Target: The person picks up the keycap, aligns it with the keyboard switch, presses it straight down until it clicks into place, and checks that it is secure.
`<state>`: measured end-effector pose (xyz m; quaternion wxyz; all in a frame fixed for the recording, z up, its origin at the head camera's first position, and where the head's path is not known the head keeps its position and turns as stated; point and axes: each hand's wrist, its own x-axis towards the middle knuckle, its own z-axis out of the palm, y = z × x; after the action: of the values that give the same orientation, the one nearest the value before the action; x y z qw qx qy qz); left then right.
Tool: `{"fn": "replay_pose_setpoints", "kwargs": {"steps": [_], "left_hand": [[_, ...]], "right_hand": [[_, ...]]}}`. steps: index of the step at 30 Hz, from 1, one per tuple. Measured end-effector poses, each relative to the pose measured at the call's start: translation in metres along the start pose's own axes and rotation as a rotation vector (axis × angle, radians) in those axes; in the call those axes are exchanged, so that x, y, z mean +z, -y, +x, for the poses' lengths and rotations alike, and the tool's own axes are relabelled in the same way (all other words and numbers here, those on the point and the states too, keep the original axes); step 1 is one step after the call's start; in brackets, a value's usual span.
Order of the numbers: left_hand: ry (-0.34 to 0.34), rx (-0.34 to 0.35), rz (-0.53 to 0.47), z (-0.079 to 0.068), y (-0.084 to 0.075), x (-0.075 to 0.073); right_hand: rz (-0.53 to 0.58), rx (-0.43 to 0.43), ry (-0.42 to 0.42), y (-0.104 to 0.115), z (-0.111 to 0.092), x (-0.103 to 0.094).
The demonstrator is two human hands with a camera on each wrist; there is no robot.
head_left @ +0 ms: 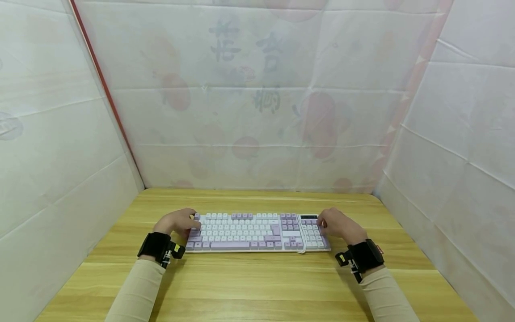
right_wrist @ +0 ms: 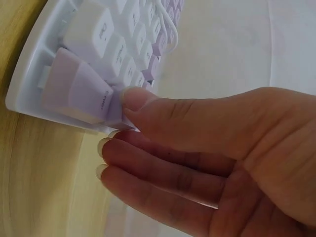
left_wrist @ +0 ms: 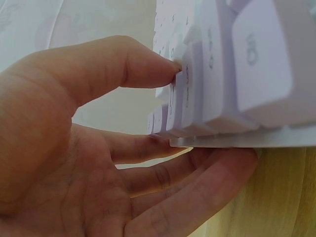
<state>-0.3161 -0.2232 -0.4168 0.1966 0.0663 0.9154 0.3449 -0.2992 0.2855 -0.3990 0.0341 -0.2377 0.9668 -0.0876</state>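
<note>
A white and lilac keyboard (head_left: 241, 232) lies across the middle of the wooden table, its white cable (head_left: 302, 235) bundled over the keys near the number pad. My left hand (head_left: 179, 222) grips its left end; in the left wrist view the thumb (left_wrist: 148, 69) presses on the side keys and the other fingers reach beneath the edge. At the right end, my right hand (head_left: 338, 223) pinches the keyboard, thumb (right_wrist: 163, 111) on the keys beside the Enter key (right_wrist: 76, 89), the other fingers curled at the edge below.
The light wooden table (head_left: 249, 286) has whitish cloth walls at the back (head_left: 249, 170), left (head_left: 60, 179) and right (head_left: 454, 188). Each wrist wears a black strap with a small camera, the left camera (head_left: 177, 250) close to the keyboard's lower left corner.
</note>
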Motion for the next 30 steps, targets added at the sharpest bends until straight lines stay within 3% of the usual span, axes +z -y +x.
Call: {"fn": "replay_pose_setpoints", "kwargs": {"steps": [30], "left_hand": [[0.008,0.003,0.005,0.0,-0.001,-0.0015]], "right_hand": [[-0.003,0.01,-0.022,0.0007,-0.0015,0.0006]]}}
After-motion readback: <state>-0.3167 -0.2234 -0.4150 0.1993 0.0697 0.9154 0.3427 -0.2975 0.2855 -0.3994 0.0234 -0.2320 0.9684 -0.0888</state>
